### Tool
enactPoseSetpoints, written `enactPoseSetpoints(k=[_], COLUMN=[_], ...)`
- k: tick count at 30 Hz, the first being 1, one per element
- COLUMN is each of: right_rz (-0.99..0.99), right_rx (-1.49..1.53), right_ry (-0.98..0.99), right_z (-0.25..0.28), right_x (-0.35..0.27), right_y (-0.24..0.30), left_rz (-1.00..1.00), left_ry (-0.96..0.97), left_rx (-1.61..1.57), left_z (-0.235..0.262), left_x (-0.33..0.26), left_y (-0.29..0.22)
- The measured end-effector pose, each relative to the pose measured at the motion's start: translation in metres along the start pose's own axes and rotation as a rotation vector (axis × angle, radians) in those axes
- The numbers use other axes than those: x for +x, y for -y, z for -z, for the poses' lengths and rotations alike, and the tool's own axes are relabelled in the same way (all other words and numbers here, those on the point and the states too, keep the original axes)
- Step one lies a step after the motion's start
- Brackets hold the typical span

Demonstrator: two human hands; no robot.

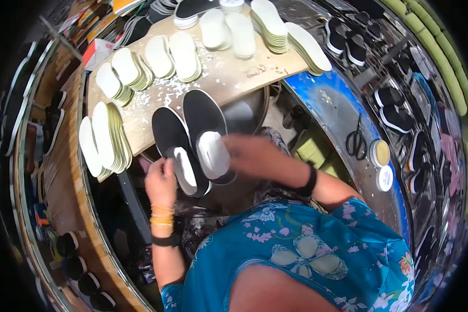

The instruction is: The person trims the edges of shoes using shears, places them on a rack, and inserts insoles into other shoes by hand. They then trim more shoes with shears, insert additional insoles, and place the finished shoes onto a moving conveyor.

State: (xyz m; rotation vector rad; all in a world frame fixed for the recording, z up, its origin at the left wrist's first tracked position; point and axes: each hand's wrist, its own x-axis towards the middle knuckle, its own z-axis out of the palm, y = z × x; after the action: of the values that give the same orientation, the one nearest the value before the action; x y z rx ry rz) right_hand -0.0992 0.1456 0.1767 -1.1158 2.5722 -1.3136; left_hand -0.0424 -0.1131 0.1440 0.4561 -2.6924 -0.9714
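Two black slip-on shoes lie side by side on a wooden board point(229, 78), toes pointing away from me. My left hand point(161, 182) grips the heel of the left shoe point(169, 132), where a white insole point(184, 169) pokes out. My right hand point(252, 153), blurred with motion, holds a white insole point(213, 153) at the opening of the right shoe point(203, 114). Yellow bangles and a black band circle my left wrist; a black band circles my right.
Stacks of white insoles point(106, 138) line the board's left and far edges. Black scissors point(356, 143) and two round tins point(380, 153) lie on a blue surface at right. Black shoes with white soles point(395, 117) fill racks on the right and lower left.
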Motion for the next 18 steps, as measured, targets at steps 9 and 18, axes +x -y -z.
enactPoseSetpoints(k=[9,18], right_rz=[-1.331,-1.384], right_rx=[-1.142,-0.964], right_ry=[-0.158,-0.467], right_z=[0.128,0.139], right_x=[-0.219,-0.227], right_y=[-0.162,-0.163], left_rz=[-0.136,-0.139], left_ry=[0.186,0.162], left_rx=[0.339,0.527], left_z=[-0.03,-0.056], left_x=[0.02,0.039], left_y=[-0.087,-0.038])
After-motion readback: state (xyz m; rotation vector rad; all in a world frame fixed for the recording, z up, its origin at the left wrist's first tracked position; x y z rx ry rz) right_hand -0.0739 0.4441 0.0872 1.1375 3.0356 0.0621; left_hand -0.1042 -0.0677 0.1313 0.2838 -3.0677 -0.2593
